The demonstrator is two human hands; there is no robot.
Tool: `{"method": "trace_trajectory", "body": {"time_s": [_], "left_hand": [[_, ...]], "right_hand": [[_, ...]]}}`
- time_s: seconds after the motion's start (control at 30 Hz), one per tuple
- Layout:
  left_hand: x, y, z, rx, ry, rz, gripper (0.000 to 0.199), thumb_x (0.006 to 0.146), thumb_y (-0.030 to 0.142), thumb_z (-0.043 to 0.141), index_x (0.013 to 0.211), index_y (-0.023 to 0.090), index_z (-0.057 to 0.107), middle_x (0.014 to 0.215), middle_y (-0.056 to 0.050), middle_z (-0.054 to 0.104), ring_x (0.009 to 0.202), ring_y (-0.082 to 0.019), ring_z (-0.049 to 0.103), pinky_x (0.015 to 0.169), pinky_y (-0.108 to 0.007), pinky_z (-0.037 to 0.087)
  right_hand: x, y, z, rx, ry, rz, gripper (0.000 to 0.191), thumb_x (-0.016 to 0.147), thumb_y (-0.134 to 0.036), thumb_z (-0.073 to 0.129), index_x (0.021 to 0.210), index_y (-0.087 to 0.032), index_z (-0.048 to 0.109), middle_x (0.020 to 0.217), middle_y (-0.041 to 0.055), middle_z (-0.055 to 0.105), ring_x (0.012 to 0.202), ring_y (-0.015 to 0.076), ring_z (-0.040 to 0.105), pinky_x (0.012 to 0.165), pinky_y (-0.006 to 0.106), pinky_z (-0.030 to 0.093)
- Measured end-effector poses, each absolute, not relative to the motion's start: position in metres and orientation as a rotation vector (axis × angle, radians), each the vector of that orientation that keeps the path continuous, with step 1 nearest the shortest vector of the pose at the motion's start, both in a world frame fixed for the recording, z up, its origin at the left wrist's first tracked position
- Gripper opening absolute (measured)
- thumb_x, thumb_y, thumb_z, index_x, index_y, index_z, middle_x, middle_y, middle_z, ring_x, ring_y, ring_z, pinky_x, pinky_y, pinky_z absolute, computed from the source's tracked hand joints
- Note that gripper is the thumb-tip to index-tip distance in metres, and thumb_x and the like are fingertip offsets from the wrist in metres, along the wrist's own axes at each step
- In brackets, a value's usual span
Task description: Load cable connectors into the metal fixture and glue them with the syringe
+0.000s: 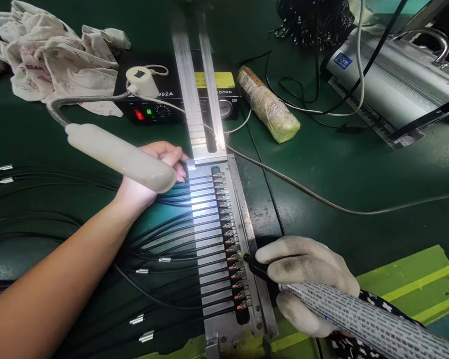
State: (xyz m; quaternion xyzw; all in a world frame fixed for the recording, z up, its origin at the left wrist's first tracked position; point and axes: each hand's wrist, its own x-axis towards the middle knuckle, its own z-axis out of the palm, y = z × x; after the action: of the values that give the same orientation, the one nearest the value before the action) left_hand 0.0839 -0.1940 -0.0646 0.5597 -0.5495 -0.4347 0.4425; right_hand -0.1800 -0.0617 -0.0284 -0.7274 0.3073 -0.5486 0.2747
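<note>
A metal fixture (209,229) holds a row of several black cables (172,234), their ends stripped to coloured wires at small metal connectors (230,233). My left hand (149,169), bare and partly hidden behind the white lamp head (121,157), has its fingers bent close together at the fixture's upper left corner; whether they grip anything is hidden. In a white glove, my right hand (307,279) is closed around a printed syringe-like tube (344,309). The tube's black tip (250,262) reaches the connectors in the lower half of the row.
Behind the fixture stands a black control box (175,107) with lit switches. A wrapped block (269,104) lies right of it, crumpled cloth (60,60) to the left. A silver device (400,75) sits at the back right. Green tape (415,284) covers the right front.
</note>
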Motion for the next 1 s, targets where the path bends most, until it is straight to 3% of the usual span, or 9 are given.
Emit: {"method": "trace_trajectory", "body": {"time_s": [0.27, 0.57, 0.73, 1.0], "left_hand": [[0.081, -0.194, -0.062, 1.394, -1.341, -1.078, 0.024, 0.082, 0.035, 0.063, 0.078, 0.012, 0.065, 0.062, -0.004, 0.061, 0.051, -0.012, 0.055, 0.052, -0.024, 0.047], [0.079, -0.193, -0.061, 1.372, -1.324, -1.094, 0.026, 0.082, 0.033, 0.063, 0.08, 0.007, 0.064, 0.065, -0.008, 0.061, 0.051, -0.012, 0.056, 0.049, -0.023, 0.047], [0.08, -0.193, -0.062, 1.341, -1.35, -1.054, 0.026, 0.082, 0.034, 0.064, 0.08, 0.008, 0.064, 0.07, -0.007, 0.062, 0.054, -0.011, 0.057, 0.049, -0.021, 0.047], [0.082, -0.196, -0.067, 1.342, -1.369, -1.041, 0.024, 0.084, 0.032, 0.063, 0.081, 0.008, 0.064, 0.068, -0.006, 0.062, 0.052, -0.01, 0.057, 0.048, -0.02, 0.049]], "right_hand": [[-0.181, -0.064, -0.03, -1.96, 0.794, -1.435, 0.02, 0.069, -0.003, 0.06, 0.088, -0.006, 0.063, 0.078, 0.0058, 0.064, 0.084, 0.018, 0.068, 0.067, 0.025, 0.06], [-0.187, -0.047, -0.022, -2.041, 0.9, -1.419, 0.009, 0.077, -0.013, 0.056, 0.086, -0.011, 0.059, 0.074, 0.0028, 0.062, 0.083, 0.0167, 0.068, 0.072, 0.029, 0.059], [-0.186, -0.047, -0.027, -2.026, 0.865, -1.387, 0.013, 0.07, -0.007, 0.056, 0.083, -0.011, 0.059, 0.082, 0.0044, 0.065, 0.082, 0.0155, 0.068, 0.068, 0.026, 0.059], [-0.184, -0.051, -0.033, -1.976, 0.802, -1.437, 0.018, 0.07, -0.007, 0.057, 0.088, -0.008, 0.061, 0.075, 0.0026, 0.063, 0.083, 0.0163, 0.068, 0.066, 0.024, 0.059]]}}
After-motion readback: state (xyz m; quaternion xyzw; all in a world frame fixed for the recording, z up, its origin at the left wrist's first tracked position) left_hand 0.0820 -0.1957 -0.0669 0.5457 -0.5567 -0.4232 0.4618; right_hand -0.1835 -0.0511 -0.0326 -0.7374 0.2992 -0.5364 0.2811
